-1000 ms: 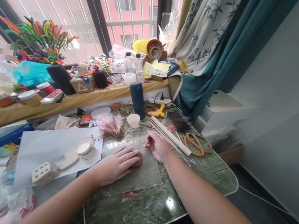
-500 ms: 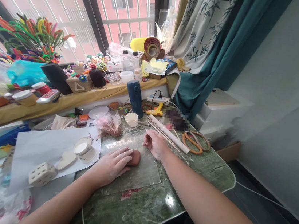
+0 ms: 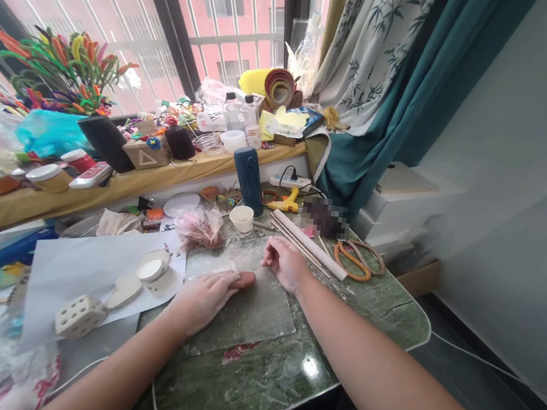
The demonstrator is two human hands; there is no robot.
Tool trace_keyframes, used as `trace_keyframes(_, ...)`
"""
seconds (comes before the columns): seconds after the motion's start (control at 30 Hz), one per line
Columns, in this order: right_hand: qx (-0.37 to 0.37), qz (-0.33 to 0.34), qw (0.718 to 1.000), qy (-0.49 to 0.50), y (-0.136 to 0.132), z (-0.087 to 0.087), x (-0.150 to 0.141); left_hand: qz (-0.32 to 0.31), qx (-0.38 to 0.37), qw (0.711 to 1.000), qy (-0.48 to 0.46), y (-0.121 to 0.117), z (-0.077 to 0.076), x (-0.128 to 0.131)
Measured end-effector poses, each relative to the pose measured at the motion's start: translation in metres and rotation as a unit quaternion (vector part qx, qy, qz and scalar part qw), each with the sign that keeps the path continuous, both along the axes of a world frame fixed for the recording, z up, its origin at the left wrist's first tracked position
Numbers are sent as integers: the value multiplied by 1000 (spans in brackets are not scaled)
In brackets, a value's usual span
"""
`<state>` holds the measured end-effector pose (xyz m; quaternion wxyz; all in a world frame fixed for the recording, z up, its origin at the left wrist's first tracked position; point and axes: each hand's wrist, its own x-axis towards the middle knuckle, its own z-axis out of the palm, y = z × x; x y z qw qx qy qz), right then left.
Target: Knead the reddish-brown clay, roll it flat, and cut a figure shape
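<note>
My left hand (image 3: 206,293) lies flat, fingers together and stretched out, on a reddish-brown lump of clay (image 3: 245,280). Only the lump's right end shows past my fingertips. The clay rests on a clear plastic sheet (image 3: 259,314) on the green marble table (image 3: 280,381). My right hand (image 3: 285,262) rests on the sheet's far right corner, curled into a loose fist; I cannot make out anything inside it.
White paper (image 3: 88,268) with a white tape roll (image 3: 153,268) and a white holed cube (image 3: 80,316) lies to the left. Behind are a paper cup (image 3: 242,218), a dark blue cylinder (image 3: 250,180), a white tube (image 3: 308,244), orange scissors (image 3: 359,260) and a cluttered sill.
My left hand has slid back and left over the clay, which now looks longer and flatter under the fingers. My right hand has stayed in place.
</note>
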<state>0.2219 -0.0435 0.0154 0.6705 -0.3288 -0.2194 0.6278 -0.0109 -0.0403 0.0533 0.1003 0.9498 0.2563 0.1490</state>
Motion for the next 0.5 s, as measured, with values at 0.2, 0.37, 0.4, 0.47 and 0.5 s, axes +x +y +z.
trace_keyframes(0.2,-3,0,1000,2,0,-1,0,265,-223,913,-215,6,36,3)
trace_keyframes(0.37,-1,5,1000,1,-1,1,1,252,-524,745,-327,2,35,11)
trace_keyframes(0.4,0,7,1000,0,-2,1,1,243,-549,737,-310,-1,33,13)
trace_keyframes(0.47,2,8,1000,-3,-2,2,1,236,-555,753,-264,-9,31,18)
trace_keyframes(0.5,3,7,1000,-6,-3,2,1,237,-541,772,-235,-12,30,21)
